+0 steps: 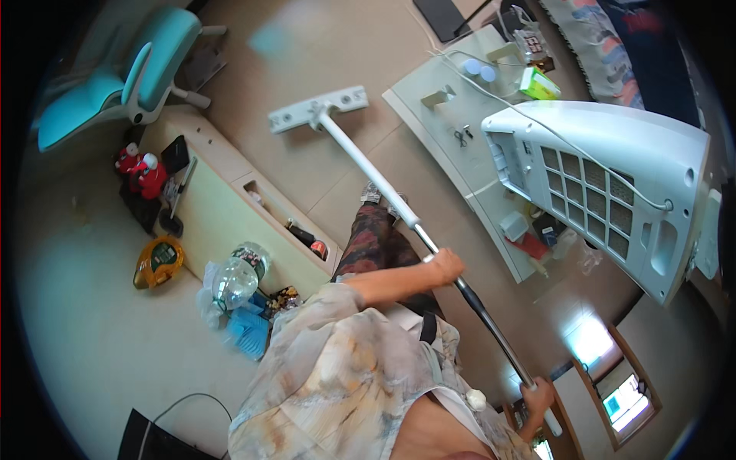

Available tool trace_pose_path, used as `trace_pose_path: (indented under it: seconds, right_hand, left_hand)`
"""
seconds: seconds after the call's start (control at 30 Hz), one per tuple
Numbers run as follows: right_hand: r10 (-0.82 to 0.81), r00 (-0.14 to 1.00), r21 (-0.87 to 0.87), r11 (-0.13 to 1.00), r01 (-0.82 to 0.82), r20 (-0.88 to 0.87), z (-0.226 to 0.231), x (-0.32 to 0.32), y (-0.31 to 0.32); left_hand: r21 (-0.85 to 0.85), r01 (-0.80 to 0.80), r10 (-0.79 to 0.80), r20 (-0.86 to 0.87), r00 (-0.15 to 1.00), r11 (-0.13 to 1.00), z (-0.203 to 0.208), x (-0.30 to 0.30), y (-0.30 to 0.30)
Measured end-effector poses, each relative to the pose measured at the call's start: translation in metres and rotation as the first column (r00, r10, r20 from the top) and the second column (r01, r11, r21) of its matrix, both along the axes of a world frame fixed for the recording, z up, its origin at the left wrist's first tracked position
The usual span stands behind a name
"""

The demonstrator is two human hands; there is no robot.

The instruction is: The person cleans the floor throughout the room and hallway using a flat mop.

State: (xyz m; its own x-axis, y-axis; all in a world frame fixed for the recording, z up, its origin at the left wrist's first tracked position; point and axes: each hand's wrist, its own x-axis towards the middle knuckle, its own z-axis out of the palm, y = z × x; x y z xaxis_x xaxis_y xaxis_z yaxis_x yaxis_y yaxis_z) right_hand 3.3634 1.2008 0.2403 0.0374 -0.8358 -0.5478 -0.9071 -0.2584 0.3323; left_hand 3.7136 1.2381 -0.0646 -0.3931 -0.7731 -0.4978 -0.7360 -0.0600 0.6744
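A long-handled flat mop (368,165) slants across the view, its white flat head (285,117) on the tiled floor at the far end. I cannot see a cloth on the head. My left hand (447,267) is wrapped round the middle of the pole, by the joint between its white part and its dark and metal part. Close to the pole's near end, my right hand (538,395) grips it, and the white end cap shows below that hand. The head is apart from the furniture on both sides.
To the left, a long pale cabinet (222,188) carries a clear plastic jug (236,282), a yellow bottle (159,262) and red figures (146,172). A teal chair (157,57) stands beyond. At right, a white appliance (606,184) with a trailing cord stands over a glass-topped table (437,126).
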Motion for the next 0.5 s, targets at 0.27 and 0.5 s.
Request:
trace_pose_path:
  seconds: [0.27, 0.5]
  right_hand:
    - [-0.136, 0.938, 0.182, 0.980, 0.080, 0.318, -0.128, 0.181, 0.024]
    - [-0.216, 0.920, 0.265, 0.955, 0.130, 0.327, -0.152, 0.220, 0.023]
  left_hand:
    - [-0.138, -0.134, 0.176, 0.362, 0.916, 0.981, -0.114, 0.189, -0.011]
    - [-0.092, -0.168, 0.190, 0.371, 0.909, 0.982, -0.142, 0.221, -0.032]
